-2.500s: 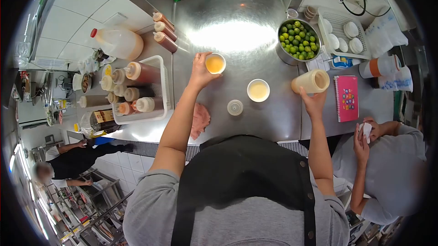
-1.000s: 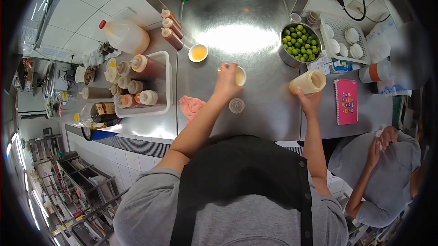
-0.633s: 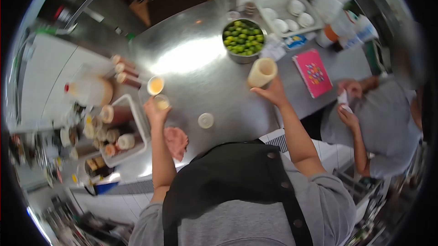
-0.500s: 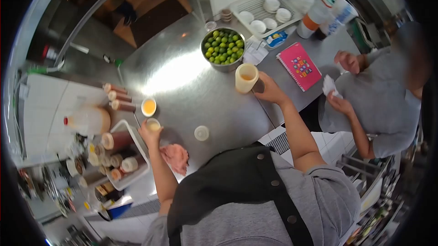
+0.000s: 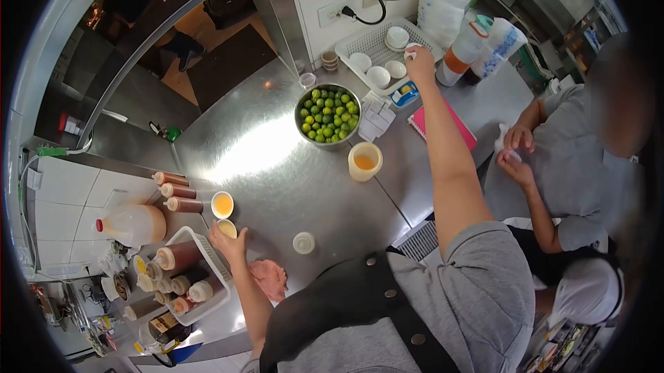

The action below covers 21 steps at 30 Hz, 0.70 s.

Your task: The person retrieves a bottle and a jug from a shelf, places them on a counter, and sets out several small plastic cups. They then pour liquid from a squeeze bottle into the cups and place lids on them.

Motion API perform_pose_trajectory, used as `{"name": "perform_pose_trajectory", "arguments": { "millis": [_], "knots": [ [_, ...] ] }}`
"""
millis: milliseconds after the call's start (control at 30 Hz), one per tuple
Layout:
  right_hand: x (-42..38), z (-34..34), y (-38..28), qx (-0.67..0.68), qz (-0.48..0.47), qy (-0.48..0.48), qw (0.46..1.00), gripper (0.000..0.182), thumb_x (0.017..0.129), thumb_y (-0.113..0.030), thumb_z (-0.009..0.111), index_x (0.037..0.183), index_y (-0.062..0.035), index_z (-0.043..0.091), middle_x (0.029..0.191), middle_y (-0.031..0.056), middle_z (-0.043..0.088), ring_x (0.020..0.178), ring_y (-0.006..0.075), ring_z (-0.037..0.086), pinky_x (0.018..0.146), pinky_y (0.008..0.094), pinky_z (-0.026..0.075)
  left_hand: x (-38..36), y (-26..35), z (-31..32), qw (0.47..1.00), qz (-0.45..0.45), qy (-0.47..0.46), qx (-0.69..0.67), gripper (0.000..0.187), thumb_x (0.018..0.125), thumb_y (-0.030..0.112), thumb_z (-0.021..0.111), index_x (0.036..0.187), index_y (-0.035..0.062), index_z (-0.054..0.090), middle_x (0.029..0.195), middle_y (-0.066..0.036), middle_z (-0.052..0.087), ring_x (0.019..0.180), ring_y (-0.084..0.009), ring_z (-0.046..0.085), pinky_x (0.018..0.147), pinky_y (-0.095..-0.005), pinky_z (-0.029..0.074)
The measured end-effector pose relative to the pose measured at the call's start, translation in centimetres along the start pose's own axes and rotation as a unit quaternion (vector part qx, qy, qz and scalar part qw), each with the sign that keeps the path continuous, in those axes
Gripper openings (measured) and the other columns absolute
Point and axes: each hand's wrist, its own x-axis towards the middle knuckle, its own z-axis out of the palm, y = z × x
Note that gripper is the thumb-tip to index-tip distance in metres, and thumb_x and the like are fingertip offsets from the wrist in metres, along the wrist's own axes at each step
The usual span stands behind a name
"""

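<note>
Half a second ago my right hand (image 5: pixel 419 60) was wrapped around the tall plastic cup (image 5: pixel 364 161); now it has let go and stretches out to the white drying rack (image 5: pixel 366 44) behind the bowl of limes (image 5: pixel 328 114). Its fingers close around a small white bowl (image 5: pixel 412 49) at the rack's right end, though I cannot tell how firmly. That cup now stands alone just in front of the limes, orange liquid in its bottom.

My left hand (image 5: pixel 227 241) has stayed on the small cup of yellow sauce (image 5: pixel 227 228), fingers curled around its near side, well to the left of the limes. A second sauce cup (image 5: pixel 222 203) sits just beyond it, touching or nearly so. A round lid (image 5: pixel 303 242) lies on the steel counter (image 5: pixel 277 159) between my left hand and the tall cup, and a pink cloth (image 5: pixel 268 278) lies nearer me. Left of my hand is the tub of squeeze bottles (image 5: pixel 185 275).

Right of the limes, another person's hands (image 5: pixel 513 148) hold a bit of white paper.
</note>
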Motion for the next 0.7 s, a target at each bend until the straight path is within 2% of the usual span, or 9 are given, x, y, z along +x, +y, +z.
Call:
{"name": "perform_pose_trajectory", "arguments": {
  "millis": [67, 133, 233, 300, 433, 500, 600, 633, 700],
  "knots": [
    [1.6, 3.3, 1.8, -0.063, -0.024, -0.014, 0.998, 0.021, 0.083, -0.008, 0.071, 0.102, -0.0042, 0.078, 0.108, 0.0217, 0.075, 0.094, 0.0392, 0.073, 0.087, 0.0436, 0.058, -2.1, 3.3, -1.2, 1.000, 0.005, -0.001, 0.011, 0.102, 0.067, 0.023, 0.096, 0.154, 0.0056, 0.044, 0.157, -0.031, 0.038, 0.148, -0.0474, 0.033, 0.122, -0.0567, 0.030],
    [2.6, 5.9, 2.3, -0.252, 0.012, -0.276, 0.927, 0.024, 0.082, -0.009, 0.070, 0.104, -0.0017, 0.077, 0.110, 0.0257, 0.073, 0.103, 0.0412, 0.072, 0.092, 0.0446, 0.058, -4.1, 7.4, -2.5, 1.000, 0.007, -0.003, 0.025, 0.097, 0.073, 0.023, 0.093, 0.155, 0.0075, 0.043, 0.162, -0.030, 0.032, 0.153, -0.0480, 0.026, 0.124, -0.0592, 0.026],
    [1.3, 7.1, 1.7, -0.267, 0.068, -0.281, 0.919, 0.028, 0.087, -0.013, 0.069, 0.112, -0.0015, 0.075, 0.116, 0.0246, 0.074, 0.110, 0.0392, 0.072, 0.097, 0.0470, 0.057, -6.5, 11.2, -4.0, 0.999, 0.009, -0.023, 0.045, 0.081, 0.082, 0.020, 0.086, 0.153, 0.0106, 0.047, 0.165, -0.027, 0.031, 0.154, -0.0478, 0.023, 0.125, -0.0599, 0.024],
    [1.0, 6.8, 0.6, -0.312, 0.090, -0.293, 0.899, 0.028, 0.092, -0.018, 0.067, 0.115, -0.0030, 0.076, 0.121, 0.0214, 0.074, 0.115, 0.0375, 0.072, 0.097, 0.0508, 0.057, -7.4, 12.1, -4.2, 0.997, 0.082, 0.004, 0.013, 0.075, 0.085, 0.018, 0.083, 0.152, 0.0113, 0.049, 0.165, -0.023, 0.033, 0.154, -0.0464, 0.025, 0.125, -0.0605, 0.023],
    [0.8, 6.7, 0.3, -0.298, 0.101, -0.275, 0.908, 0.027, 0.094, -0.016, 0.062, 0.112, -0.0032, 0.077, 0.120, 0.0223, 0.074, 0.114, 0.0386, 0.072, 0.095, 0.0501, 0.058, -7.5, 13.1, -4.1, 0.994, 0.104, 0.027, -0.020, 0.071, 0.082, 0.014, 0.085, 0.146, 0.0099, 0.055, 0.162, -0.023, 0.037, 0.152, -0.0464, 0.030, 0.123, -0.0579, 0.027],
    [1.3, 7.6, 2.0, -0.281, 0.120, -0.287, 0.908, 0.027, 0.094, -0.018, 0.063, 0.111, -0.0027, 0.077, 0.118, 0.0227, 0.075, 0.112, 0.0399, 0.072, 0.094, 0.0507, 0.057, -7.3, 13.4, -4.2, 0.985, 0.162, 0.025, -0.060, 0.067, 0.082, 0.015, 0.084, 0.143, 0.0098, 0.058, 0.160, -0.023, 0.039, 0.152, -0.0453, 0.031, 0.122, -0.0579, 0.027],
    [2.3, 9.0, 5.7, -0.298, -0.028, -0.319, 0.899, 0.039, 0.091, -0.034, 0.067, 0.104, 0.0017, 0.076, 0.111, 0.0293, 0.073, 0.107, 0.0454, 0.070, 0.092, 0.0542, 0.055, -7.1, 14.0, -4.7, 0.977, 0.193, 0.026, -0.086, 0.059, 0.081, 0.013, 0.083, 0.137, 0.0094, 0.064, 0.160, -0.023, 0.040, 0.150, -0.0453, 0.033, 0.120, -0.0588, 0.029],
    [2.5, 11.2, 10.3, -0.221, -0.077, -0.240, 0.942, 0.040, 0.086, -0.036, 0.070, 0.101, 0.0013, 0.076, 0.108, 0.0303, 0.073, 0.101, 0.0482, 0.069, 0.089, 0.0571, 0.053, -7.3, 14.0, -5.0, 0.976, 0.199, 0.027, -0.086, 0.058, 0.081, 0.013, 0.083, 0.136, 0.0097, 0.065, 0.160, -0.023, 0.040, 0.150, -0.0453, 0.034, 0.120, -0.0595, 0.029],
    [4.2, 11.3, 13.8, -0.252, -0.205, -0.280, 0.903, 0.038, 0.078, -0.034, 0.075, 0.097, -0.0006, 0.077, 0.101, 0.0263, 0.073, 0.103, 0.0467, 0.066, 0.093, 0.0542, 0.051, -7.9, 13.8, -6.0, 0.973, 0.204, 0.040, -0.099, 0.058, 0.083, 0.012, 0.081, 0.138, 0.0104, 0.064, 0.159, -0.022, 0.041, 0.150, -0.0454, 0.035, 0.122, -0.0612, 0.027]
  ]
}}
